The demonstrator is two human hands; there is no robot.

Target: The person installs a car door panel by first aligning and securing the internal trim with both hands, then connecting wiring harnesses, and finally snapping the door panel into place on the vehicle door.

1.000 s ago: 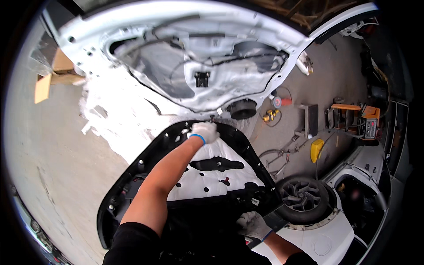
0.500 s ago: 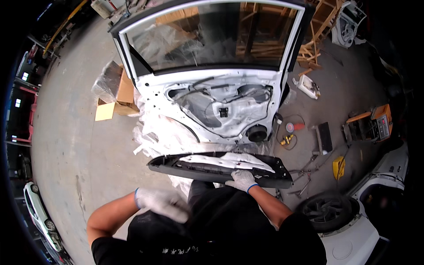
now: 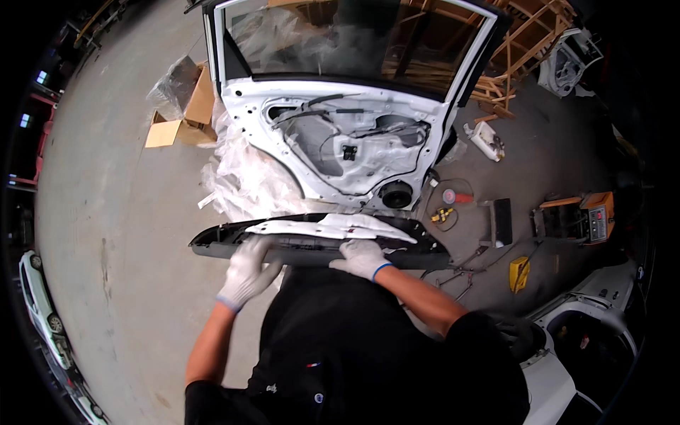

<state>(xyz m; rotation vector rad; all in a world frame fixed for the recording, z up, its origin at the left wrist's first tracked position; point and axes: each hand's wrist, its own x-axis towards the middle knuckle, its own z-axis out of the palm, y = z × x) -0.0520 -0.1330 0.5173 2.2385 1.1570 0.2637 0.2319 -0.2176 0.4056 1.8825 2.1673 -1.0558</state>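
A black car door trim panel [image 3: 312, 256] with white padding [image 3: 340, 225] on its upturned inner side lies across in front of my body. My right hand [image 3: 363, 259], in a white knit glove with a blue cuff, grips its near edge right of the middle. My left hand [image 3: 249, 272], in a matching glove, is at the same edge farther left, thumb spread from the fingers; its fingertips are slightly blurred. Beyond the panel stands a white car door [image 3: 262, 134] with its inner metal, wiring and a round black speaker [image 3: 395, 195] exposed.
Crumpled plastic wrap [image 3: 244, 177] and an open cardboard box [image 3: 198, 106] lie left of the door. On the right are a dark stool-like block [image 3: 500, 222], a yellow case [image 3: 519, 274], an orange-framed machine [image 3: 596, 218] and a white car body [image 3: 552, 382]. Wooden framing [image 3: 528, 42] stands behind.
My left hand has moved from in front of my chest forward to the panel's near edge. The panel appears farther left in view, and the whole view has shifted; my right hand stays on it.
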